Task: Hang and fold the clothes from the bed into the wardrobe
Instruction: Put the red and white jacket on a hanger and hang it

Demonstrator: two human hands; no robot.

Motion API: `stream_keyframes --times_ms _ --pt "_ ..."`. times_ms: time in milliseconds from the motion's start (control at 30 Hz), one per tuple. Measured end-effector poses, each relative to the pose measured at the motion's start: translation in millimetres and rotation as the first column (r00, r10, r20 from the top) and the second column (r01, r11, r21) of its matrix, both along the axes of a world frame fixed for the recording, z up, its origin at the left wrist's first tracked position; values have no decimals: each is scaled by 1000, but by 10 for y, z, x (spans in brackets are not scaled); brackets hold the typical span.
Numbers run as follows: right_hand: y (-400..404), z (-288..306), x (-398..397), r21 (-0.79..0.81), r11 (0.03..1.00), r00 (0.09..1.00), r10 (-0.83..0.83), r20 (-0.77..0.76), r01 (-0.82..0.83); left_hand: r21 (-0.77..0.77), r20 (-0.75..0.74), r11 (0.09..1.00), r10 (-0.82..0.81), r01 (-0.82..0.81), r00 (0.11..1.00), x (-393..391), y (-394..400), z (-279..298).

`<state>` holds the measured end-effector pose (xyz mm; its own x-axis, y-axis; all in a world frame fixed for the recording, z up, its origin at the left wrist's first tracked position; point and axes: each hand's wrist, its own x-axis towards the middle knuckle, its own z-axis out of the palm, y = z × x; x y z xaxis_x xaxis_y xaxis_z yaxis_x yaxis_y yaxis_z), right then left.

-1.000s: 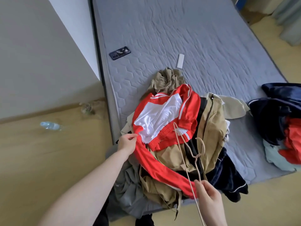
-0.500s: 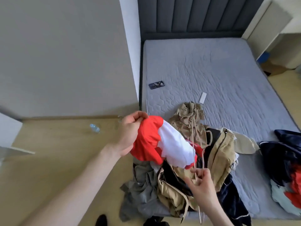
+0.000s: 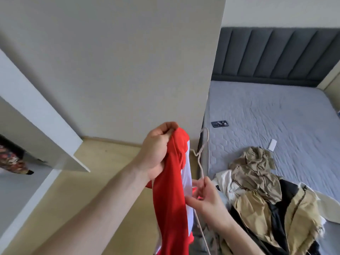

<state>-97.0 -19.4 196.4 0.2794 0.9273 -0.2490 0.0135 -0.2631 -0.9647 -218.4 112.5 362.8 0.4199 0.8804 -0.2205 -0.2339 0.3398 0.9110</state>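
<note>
My left hand point(image 3: 157, 151) grips the top of a red and white shirt point(image 3: 172, 196), which hangs down in the air over the floor beside the bed. My right hand point(image 3: 206, 197) pinches the neck of a thin beige wire hanger point(image 3: 201, 155) just right of the shirt, hook pointing up. A pile of clothes point(image 3: 261, 196), khaki, black and cream, lies on the near corner of the grey mattress point(image 3: 276, 115). At the left edge an open white wardrobe door point(image 3: 36, 122) shows a patterned garment point(image 3: 11, 159) inside.
A dark phone point(image 3: 220, 124) and a small white remote point(image 3: 272, 145) lie on the mattress behind the pile. A dark padded headboard point(image 3: 272, 54) stands at the back. A grey wall panel point(image 3: 114, 67) fills the middle, with wooden floor point(image 3: 103, 162) below it.
My left hand lifted the red and white shirt off the pile and up into the air. My right hand raised the hanger beside it. My view turned left toward the wardrobe.
</note>
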Motion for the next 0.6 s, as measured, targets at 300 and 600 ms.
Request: stream_keyframes --times_ms 300,600 --pt "742 761 -1229 275 958 996 -67 -57 80 129 -35 908 -398 399 917 -1165 145 13" --pt "1198 914 -1511 20 946 807 -264 -528 322 243 -751 893 -74 379 656 -2967 640 -883"
